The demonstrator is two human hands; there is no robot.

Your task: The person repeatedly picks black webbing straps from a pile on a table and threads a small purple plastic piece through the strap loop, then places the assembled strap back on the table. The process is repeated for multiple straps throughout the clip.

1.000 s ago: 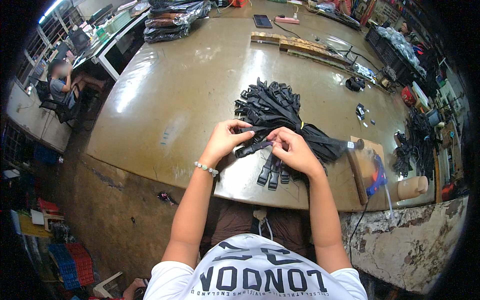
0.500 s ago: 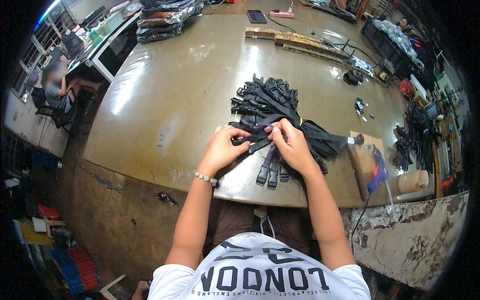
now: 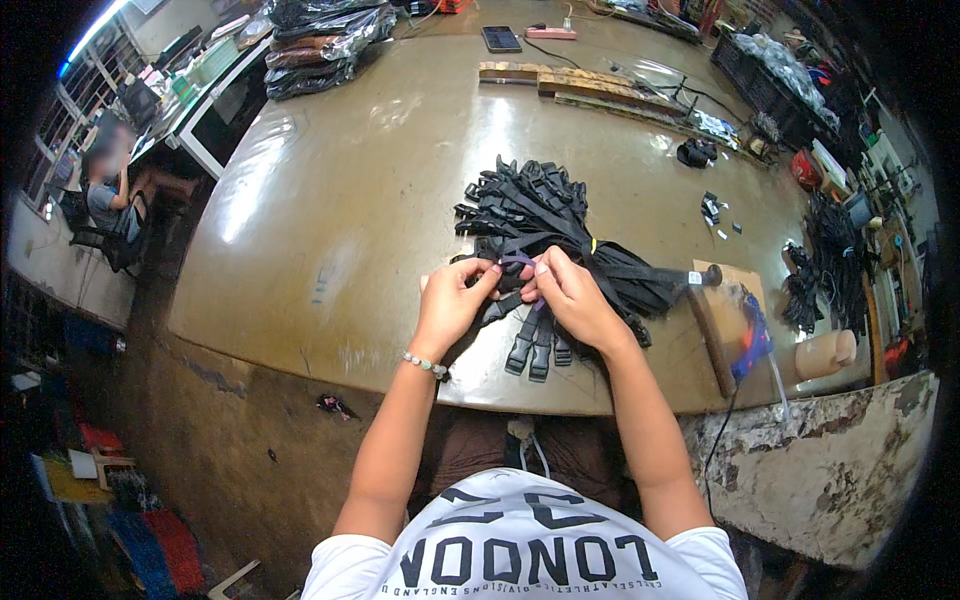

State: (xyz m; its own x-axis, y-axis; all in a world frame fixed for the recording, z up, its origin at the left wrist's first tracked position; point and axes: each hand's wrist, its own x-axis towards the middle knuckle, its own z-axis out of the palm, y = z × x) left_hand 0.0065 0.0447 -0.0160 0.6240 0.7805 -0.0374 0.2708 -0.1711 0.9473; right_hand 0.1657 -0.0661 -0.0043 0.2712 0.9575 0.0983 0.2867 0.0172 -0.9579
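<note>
A thin purple strip [image 3: 517, 260] is stretched between my hands over a pile of black straps with plastic buckles [image 3: 525, 200]. My left hand [image 3: 452, 305], with a beaded bracelet at the wrist, pinches one end between thumb and forefinger. The other side of the strip is gripped by my right hand [image 3: 575, 300], its fingers closed. Below the hands, several black buckles [image 3: 530, 355] lie on the table near its front edge. A yellow tie [image 3: 594, 244] circles part of the strap bundle. My fingers hide the straps directly beneath them.
On the right of the brown table [image 3: 330, 200] are a hammer-like tool with a brown handle [image 3: 714, 345] and a beige roll [image 3: 825, 354]. Wooden strips [image 3: 590, 85], a phone [image 3: 501, 39] and plastic-wrapped stacks [image 3: 325, 45] lie farther back. Someone sits [image 3: 108, 195] at far left.
My left hand has risen from the buckles and now pinches the purple strip. The strip is drawn out between both hands. The whole view has shifted slightly.
</note>
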